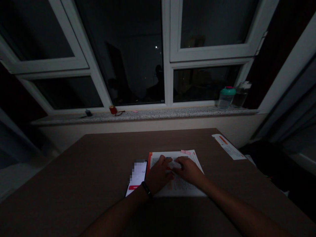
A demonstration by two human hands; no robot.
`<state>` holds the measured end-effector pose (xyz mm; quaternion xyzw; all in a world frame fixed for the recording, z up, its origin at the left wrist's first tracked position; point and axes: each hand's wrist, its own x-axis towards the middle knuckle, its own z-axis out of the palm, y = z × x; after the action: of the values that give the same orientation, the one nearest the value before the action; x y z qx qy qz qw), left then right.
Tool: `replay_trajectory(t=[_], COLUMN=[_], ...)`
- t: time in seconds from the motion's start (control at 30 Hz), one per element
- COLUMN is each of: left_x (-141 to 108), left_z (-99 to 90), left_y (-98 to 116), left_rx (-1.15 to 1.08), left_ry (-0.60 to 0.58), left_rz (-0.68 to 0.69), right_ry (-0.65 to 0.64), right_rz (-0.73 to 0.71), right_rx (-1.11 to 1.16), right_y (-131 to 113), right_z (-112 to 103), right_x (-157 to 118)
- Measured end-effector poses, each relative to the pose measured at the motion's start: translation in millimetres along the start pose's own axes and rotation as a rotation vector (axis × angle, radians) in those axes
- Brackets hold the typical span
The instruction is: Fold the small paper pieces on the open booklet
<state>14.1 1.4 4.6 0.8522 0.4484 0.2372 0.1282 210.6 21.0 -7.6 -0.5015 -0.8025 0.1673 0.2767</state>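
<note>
Forearms [116,214] are reaching out, left hand [158,174] and right hand [189,170] gripping a small white object [174,165] on a booklet [189,190]. Two bottles [233,96] are standing on the far windowsill [172,114].

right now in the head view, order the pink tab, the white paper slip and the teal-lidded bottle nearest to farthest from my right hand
1. pink tab, on the far edge of the booklet, just ahead of the right hand
2. white paper slip, far right corner of the table
3. teal-lidded bottle, on the windowsill, beyond the table, to the right
</note>
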Motion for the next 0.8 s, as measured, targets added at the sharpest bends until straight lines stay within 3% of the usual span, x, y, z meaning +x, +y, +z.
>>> replay_trajectory(t=[0.27,0.47,0.63,0.8], left_x=[0,-1,0,2], left_z=[1.1,4.0,2.0,0.7], left_y=[-3,-4,-3,-2], left_rx=[0.020,0.091,0.150,0.236], left_ry=[0.050,0.067,0.114,0.065], left_rz=[0.042,0.071,0.126,0.144], right_ry=[0.036,0.000,0.052,0.024], right_rz=[-0.093,-0.151,-0.258,-0.285], right_rx=[0.003,-0.191,-0.340,-0.443], right_y=[-9,-12,-15,-11], right_z=[-5,-8,-12,-10], right_x=[-2,-4,-6,-3])
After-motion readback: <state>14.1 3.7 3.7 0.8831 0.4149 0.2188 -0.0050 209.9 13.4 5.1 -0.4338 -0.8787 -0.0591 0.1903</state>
